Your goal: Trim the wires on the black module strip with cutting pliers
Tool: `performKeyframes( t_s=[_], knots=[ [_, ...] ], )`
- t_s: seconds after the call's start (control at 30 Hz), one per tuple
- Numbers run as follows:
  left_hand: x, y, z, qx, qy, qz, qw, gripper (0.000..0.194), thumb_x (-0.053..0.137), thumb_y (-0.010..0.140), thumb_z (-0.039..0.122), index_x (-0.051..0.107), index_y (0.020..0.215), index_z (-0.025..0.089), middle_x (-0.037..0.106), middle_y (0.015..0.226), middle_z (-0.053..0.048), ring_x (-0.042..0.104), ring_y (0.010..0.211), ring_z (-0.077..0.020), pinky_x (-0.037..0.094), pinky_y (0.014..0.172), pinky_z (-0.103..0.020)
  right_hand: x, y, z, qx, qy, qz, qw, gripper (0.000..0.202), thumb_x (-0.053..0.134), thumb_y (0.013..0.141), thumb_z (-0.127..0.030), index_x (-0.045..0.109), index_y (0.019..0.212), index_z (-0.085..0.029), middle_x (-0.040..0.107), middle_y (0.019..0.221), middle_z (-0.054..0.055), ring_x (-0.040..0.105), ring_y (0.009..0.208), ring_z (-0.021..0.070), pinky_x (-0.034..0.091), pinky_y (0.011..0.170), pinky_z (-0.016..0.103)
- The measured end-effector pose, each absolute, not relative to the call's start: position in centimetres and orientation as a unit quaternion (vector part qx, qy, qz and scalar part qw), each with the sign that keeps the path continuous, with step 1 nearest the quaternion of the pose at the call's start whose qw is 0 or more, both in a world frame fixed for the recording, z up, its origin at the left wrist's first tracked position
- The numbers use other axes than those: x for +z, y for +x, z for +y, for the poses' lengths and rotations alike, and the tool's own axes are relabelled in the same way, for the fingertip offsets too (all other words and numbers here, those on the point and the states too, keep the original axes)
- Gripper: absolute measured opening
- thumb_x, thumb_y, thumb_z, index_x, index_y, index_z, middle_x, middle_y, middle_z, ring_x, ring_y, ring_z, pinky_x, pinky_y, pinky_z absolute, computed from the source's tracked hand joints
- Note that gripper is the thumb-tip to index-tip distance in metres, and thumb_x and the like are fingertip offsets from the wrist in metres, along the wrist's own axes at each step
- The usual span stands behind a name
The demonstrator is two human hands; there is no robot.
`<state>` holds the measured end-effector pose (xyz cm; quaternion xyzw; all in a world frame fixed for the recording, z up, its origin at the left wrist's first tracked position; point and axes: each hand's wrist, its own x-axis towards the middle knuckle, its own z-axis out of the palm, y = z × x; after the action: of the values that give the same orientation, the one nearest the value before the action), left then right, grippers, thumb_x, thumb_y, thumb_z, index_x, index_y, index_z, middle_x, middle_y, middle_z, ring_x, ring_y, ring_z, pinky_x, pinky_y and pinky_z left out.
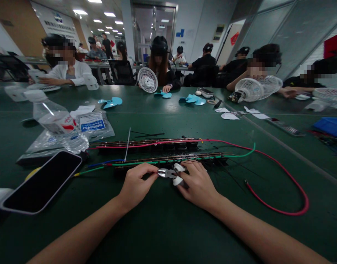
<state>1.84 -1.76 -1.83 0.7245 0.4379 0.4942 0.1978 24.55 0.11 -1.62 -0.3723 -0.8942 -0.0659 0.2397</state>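
My right hand (196, 181) is closed round the white handles of a pair of cutting pliers (166, 173), whose metal jaws point left. At the jaw tips, my left hand (138, 183) pinches with thumb and forefinger; anything between them is too small to make out. Just beyond both hands lies a black strip (168, 158) with a green wire along it and thin black ties sticking out toward the right. A second black strip (149, 143) with a red wire (284, 168) lies behind it. One pale tie (127, 145) stands up near the strips' left part.
At left are a phone (43, 183), a plastic bottle (57, 121) and a clear bag (95, 124). The red wire loops widely at right. Blue fan blades (110, 102) and papers (226, 113) lie farther back. Several people sit across the green table (168, 234), some with white fan parts.
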Motion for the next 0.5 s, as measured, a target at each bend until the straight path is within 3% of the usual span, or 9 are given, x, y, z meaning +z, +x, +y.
performKeyframes(
  t_s=[0.5],
  knots=[
    [-1.72, 1.79, -1.68, 0.483, 0.723, 0.445, 0.215, 0.009, 0.065, 0.081, 0.012, 0.071, 0.084, 0.018, 0.073, 0.082, -0.004, 0.069, 0.075, -0.0188, 0.056, 0.069, -0.031, -1.59, 24.51, 0.02, -0.083, -0.37, -0.895, 0.236, 0.014, 0.06, 0.079, -0.023, 0.066, 0.09, -0.016, 0.056, 0.108, 0.016, 0.049, 0.103, 0.0304, 0.044, 0.086, 0.048]
  ],
)
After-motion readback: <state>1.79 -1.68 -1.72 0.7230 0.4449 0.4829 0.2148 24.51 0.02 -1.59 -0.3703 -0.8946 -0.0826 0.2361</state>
